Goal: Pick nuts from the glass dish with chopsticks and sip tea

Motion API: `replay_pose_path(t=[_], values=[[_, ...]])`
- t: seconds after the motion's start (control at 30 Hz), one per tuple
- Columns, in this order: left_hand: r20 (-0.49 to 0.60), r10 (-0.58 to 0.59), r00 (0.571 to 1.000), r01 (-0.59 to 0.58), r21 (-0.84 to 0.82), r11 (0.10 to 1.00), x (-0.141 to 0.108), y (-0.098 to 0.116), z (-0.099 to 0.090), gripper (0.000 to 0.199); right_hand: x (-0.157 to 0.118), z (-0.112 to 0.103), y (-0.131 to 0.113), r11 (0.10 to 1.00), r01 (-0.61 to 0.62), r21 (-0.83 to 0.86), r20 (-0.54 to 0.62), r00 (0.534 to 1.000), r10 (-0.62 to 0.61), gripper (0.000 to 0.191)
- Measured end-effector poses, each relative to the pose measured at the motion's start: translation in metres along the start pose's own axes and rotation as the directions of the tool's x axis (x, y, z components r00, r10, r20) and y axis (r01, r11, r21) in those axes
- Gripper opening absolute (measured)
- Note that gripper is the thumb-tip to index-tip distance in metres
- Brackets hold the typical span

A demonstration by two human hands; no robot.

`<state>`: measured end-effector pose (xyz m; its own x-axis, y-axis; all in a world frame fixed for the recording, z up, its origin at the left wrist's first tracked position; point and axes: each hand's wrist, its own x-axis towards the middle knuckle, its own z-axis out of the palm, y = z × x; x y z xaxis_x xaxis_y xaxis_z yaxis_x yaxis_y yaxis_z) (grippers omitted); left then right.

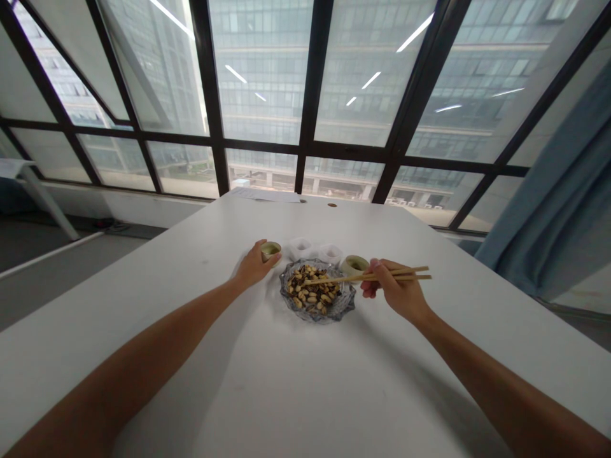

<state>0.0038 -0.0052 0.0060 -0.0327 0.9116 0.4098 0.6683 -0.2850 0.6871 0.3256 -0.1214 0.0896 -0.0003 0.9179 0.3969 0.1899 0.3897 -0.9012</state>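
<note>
The pair of chopsticks point(342, 279) lies over the glass bowl point(348, 308), held in the right hand point(396, 289). Their long axis runs left to right across the scene, close to level in the view, with the thin tips pointing left and the thicker ends sticking out to the right past the hand. The two sticks are spread apart at the thick ends and draw together toward the tips, which reach the mixed nuts and seeds point(310, 298) in the bowl; whether they touch any is too small to tell. The fingers of the right hand are closed around the sticks, at the right of the bowl.

The left hand point(252, 266) is at the far left of the bowl, its thumb and fingers curved around the left green cup point(270, 249), whose opening faces up. To the right of that cup, along the bowl's far side, stand the left white cup point(300, 245) and the right white cup point(330, 254), near each other. The right green cup point(354, 262) is at the far right of the bowl, just beyond the chopsticks. All the cups are on the white table point(296, 388), the bowl among them on the near side
</note>
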Motion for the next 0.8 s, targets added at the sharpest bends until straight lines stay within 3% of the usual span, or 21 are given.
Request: replay_pose_path(t=[0.23, 0.4, 0.53, 0.8], values=[[0.03, -0.027, 0.999, 0.025, 0.057, 0.998, -0.001, 0.004, -0.003, 0.083, 0.011, -0.01, 0.051, 0.908, -0.206, 0.364, -0.125, 0.956, 0.267, 0.048], [0.004, 0.004, 1.0, -0.005, 0.025, 1.0, 0.0, 0.004, -0.004, 0.078, 0.009, -0.015, 0.065, 0.851, -0.223, 0.476, -0.174, 0.924, 0.34, 0.044], [-0.058, 0.152, 0.987, -0.151, 0.019, 0.988, -0.001, 0.003, -0.005, 0.073, 0.005, -0.013, 0.067, 0.84, -0.225, 0.494, -0.206, 0.908, 0.364, 0.043], [-0.149, 0.409, 0.9, -0.409, 0.034, 0.912, 0.001, -0.006, 0.0, 0.071, -0.005, -0.004, 0.062, 0.829, -0.214, 0.516, -0.183, 0.918, 0.351, 0.048]])
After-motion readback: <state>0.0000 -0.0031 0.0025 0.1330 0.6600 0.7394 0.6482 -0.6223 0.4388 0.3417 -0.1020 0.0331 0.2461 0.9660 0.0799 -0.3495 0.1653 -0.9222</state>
